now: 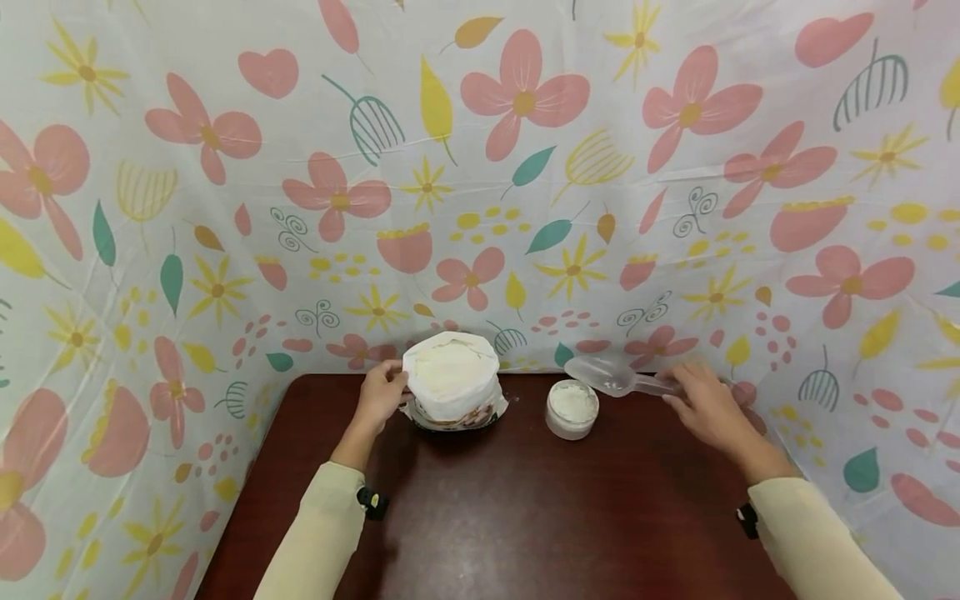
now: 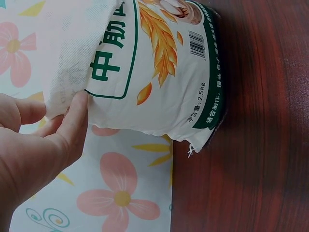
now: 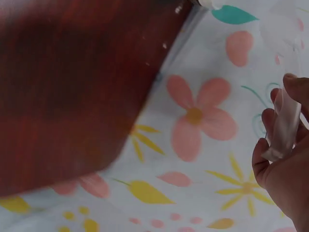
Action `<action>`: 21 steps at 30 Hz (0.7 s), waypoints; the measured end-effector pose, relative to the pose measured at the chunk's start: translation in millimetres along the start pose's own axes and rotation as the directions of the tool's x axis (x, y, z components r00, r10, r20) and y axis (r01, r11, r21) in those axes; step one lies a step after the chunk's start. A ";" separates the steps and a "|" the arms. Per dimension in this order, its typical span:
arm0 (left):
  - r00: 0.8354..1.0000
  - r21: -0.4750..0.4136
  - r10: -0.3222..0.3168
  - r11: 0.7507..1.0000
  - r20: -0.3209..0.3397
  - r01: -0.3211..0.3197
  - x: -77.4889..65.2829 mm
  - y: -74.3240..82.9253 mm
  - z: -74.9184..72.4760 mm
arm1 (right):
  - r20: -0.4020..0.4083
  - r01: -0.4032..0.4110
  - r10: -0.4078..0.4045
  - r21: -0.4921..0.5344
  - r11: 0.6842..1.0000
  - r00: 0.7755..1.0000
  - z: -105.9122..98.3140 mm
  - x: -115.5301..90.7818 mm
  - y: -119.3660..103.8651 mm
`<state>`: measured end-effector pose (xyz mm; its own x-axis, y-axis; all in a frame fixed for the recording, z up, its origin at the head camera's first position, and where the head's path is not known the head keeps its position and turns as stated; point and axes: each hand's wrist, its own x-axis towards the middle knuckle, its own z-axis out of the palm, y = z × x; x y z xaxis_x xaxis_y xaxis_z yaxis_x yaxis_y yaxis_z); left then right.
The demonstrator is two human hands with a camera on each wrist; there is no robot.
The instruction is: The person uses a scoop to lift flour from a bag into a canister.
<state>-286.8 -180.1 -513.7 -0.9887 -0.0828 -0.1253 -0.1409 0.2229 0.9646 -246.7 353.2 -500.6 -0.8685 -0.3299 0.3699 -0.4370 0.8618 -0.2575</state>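
A white bag of flour (image 1: 453, 398) stands at the back of the table, its top folded outward and pale powder showing inside. My left hand (image 1: 381, 396) pinches the folded rim at the bag's left side, thumb on one face and fingers on the other. Close up in the left wrist view, the flour bag (image 2: 159, 72) shows a wheat ear and "2.5kg". In my right hand (image 1: 708, 408) is the handle of a clear plastic scoop (image 1: 611, 379), raised near the table's back edge. Below the scoop's bowl sits a round clear tub (image 1: 572, 410) of white powder.
The dark red-brown table (image 1: 525, 517) carries the bag and tub. A white floral curtain (image 1: 480, 200) hangs close behind the table and along both sides. Small white specks lie near the table edge in the right wrist view.
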 end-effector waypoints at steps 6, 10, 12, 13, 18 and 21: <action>1.000 -0.007 0.001 1.000 0.000 -0.001 -0.3 -1.1 -0.2 | -0.054 -0.188 0.194 0.103 0.977 0.980 26.4 -21.3 2.7; 1.000 -0.006 0.002 1.000 0.002 -0.002 -1.1 -1.0 0.0 | -0.123 -0.277 0.294 0.138 0.951 0.948 49.4 -33.7 4.4; 1.000 -0.008 0.004 1.000 0.002 -0.004 -0.9 -1.0 0.1 | -0.155 -0.323 0.345 0.150 0.934 0.926 61.3 -39.4 4.4; 1.000 -0.008 0.006 1.000 0.003 -0.006 -0.6 -1.1 0.2 | -0.165 -0.347 0.370 0.153 0.925 0.914 67.3 -42.1 4.4; 1.000 -0.011 0.008 1.000 0.009 -0.008 0.6 -2.8 -0.2 | -0.162 -0.479 0.506 0.178 0.859 0.847 92.9 -52.8 2.2; 1.000 -0.013 0.004 1.000 0.011 -0.004 0.4 -3.1 -1.0 | -0.133 -0.543 0.571 0.196 0.816 0.810 105.0 -56.6 -0.6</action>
<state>-286.7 -181.8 -516.5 -0.9898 -0.0708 -0.1238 -0.1362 0.2104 0.9681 -221.8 331.0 -615.1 -0.9218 0.2767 0.2715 0.0695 0.8070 -0.5864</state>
